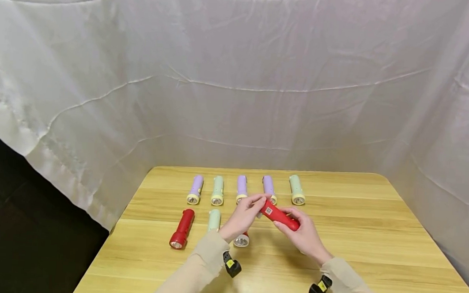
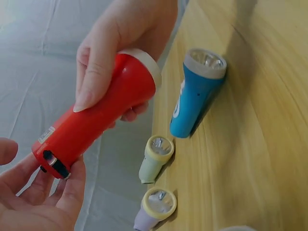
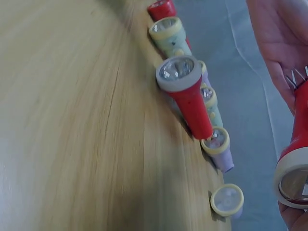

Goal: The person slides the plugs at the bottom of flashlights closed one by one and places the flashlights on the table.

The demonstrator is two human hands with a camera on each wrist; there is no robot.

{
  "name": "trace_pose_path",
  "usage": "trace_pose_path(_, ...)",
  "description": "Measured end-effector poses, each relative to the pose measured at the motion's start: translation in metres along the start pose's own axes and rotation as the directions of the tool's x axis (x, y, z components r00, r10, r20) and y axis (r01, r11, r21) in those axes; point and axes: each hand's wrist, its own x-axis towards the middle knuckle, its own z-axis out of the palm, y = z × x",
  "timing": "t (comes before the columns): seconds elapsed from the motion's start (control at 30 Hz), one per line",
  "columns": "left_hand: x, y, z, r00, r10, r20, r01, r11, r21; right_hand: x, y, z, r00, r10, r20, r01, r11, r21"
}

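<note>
A red flashlight [image 1: 276, 213] with a white head ring is held up over the table, its tail toward the left hand. Around its body curls my right hand [image 1: 303, 234], thumb along the near side in the left wrist view. My left hand [image 1: 244, 215] is at the tail, fingertips touching it near a dark plug part [image 2: 57, 163]; the thumb stands apart from it. Thin metal prongs [image 3: 297, 78] show at the tail in the right wrist view. On the table, a blue flashlight [image 2: 195, 91] appears in the left wrist view but is hidden in the head view.
Purple and pale green flashlights [image 1: 218, 191] stand in a back row. Nearer lie a red flashlight [image 1: 182, 228], a pale green one [image 1: 214, 219] partly behind the left arm, and another red one [image 1: 241, 240]. Grey cloth [image 1: 237, 98] hangs around the wooden table [image 1: 372, 251].
</note>
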Motion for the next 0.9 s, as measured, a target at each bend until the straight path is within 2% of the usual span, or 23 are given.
trace_pose_path(0.23, 0.0, -0.003, 0.0, 0.997, -0.078, 0.001, 0.077, 0.982, -0.172, 0.001, 0.008, 0.001, 0.997, -0.074, -0.029, 0.07, 0.991, -0.111)
trace_pose_path(0.43, 0.0, -0.008, 0.002, 0.989, -0.125, 0.077, 0.144, 0.928, -0.344, 0.001, 0.007, 0.001, 0.994, -0.105, -0.037, 0.101, 0.989, -0.107)
trace_pose_path(0.5, 0.0, -0.01, 0.002, 0.987, -0.121, 0.11, 0.155, 0.908, -0.39, 0.001, 0.007, 0.001, 0.993, -0.109, -0.038, 0.105, 0.99, -0.098)
trace_pose_path(0.8, -0.002, -0.012, 0.002, 0.976, -0.068, 0.206, 0.165, 0.848, -0.503, 0.001, 0.011, 0.002, 0.984, -0.175, -0.032, 0.17, 0.978, -0.123)
trace_pose_path(0.9, -0.003, -0.012, 0.002, 0.974, -0.059, 0.219, 0.167, 0.841, -0.515, 0.001, 0.013, 0.0, 0.983, -0.185, -0.011, 0.182, 0.975, -0.124)
